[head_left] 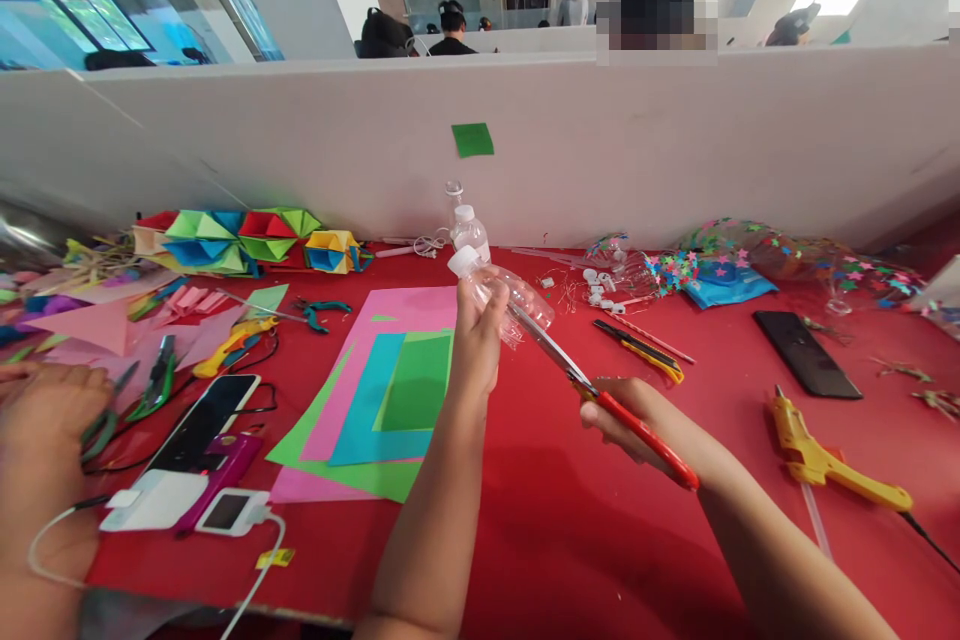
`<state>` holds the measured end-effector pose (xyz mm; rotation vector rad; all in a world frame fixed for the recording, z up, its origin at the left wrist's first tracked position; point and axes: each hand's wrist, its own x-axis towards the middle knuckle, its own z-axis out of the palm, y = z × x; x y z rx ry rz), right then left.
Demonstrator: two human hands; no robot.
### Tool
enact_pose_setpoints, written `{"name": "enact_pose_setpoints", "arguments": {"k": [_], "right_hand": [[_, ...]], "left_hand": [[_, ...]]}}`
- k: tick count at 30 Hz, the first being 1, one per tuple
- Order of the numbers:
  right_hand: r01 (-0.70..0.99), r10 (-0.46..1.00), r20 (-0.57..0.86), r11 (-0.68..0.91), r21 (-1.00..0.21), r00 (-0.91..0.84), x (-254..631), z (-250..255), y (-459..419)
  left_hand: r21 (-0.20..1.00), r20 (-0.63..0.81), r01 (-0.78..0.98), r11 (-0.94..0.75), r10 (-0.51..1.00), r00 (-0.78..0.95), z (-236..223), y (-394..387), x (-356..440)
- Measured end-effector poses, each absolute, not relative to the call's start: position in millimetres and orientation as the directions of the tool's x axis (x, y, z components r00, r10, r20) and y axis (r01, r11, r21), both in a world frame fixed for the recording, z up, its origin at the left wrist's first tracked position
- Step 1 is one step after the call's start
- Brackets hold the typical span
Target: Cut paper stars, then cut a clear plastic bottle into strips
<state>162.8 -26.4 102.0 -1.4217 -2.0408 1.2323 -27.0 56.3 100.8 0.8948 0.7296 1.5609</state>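
Observation:
My left hand (480, 325) grips a clear plastic bottle (531, 298) near its white-capped neck, holding it tilted above the table. In my right hand (649, 417) is a pair of scissors (646, 435) with red handles. The metal blades point up and left and meet the bottle's side; whether they have cut into it I cannot tell. Behind the held bottle stands another clear bottle (472, 232) with a white cap. Beneath my left forearm lie sheets of green, blue and pink paper (375, 390).
A yellow glue gun (814, 450), a black phone (806, 353) and a utility knife (641, 350) lie at the right. Folded paper shapes (262, 238) stand by the white partition (300, 140). At the left, another person's hand (56, 405) rests near pliers and power banks.

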Motion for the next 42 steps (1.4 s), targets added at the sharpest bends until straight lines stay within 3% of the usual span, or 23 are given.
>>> {"name": "enact_pose_setpoints", "arguments": {"k": [3,9,14,21,36,42], "right_hand": [[0.555,0.896,-0.172,0.095,-0.827,-0.410,161.2,99.5,-25.5],[0.553,0.895,-0.226,0.027,-0.833,-0.384,158.8,102.8,-25.2],[0.523,0.891,-0.182,0.070,-0.849,-0.416,159.8,100.1,-26.5],[0.517,0.888,-0.150,0.110,-0.849,-0.434,161.0,101.7,-29.1],[0.530,0.906,-0.212,0.016,-0.848,-0.366,160.6,98.0,-26.5],[0.512,0.891,-0.178,0.069,-0.856,-0.418,160.6,103.5,-30.4]], "left_hand": [[0.853,0.228,-0.459,-0.247,0.969,-0.098,100.2,57.6,-28.2],[0.853,0.224,-0.456,-0.256,0.967,-0.124,101.4,57.7,-27.9],[0.844,0.257,-0.457,-0.282,0.959,-0.117,98.3,59.5,-29.8],[0.876,0.415,-0.258,-0.408,0.909,-0.027,79.2,63.7,-25.4],[0.851,0.456,-0.272,-0.449,0.889,-0.039,80.5,63.8,-27.9],[0.800,0.573,-0.246,-0.547,0.818,0.044,82.7,63.6,-26.5]]}}
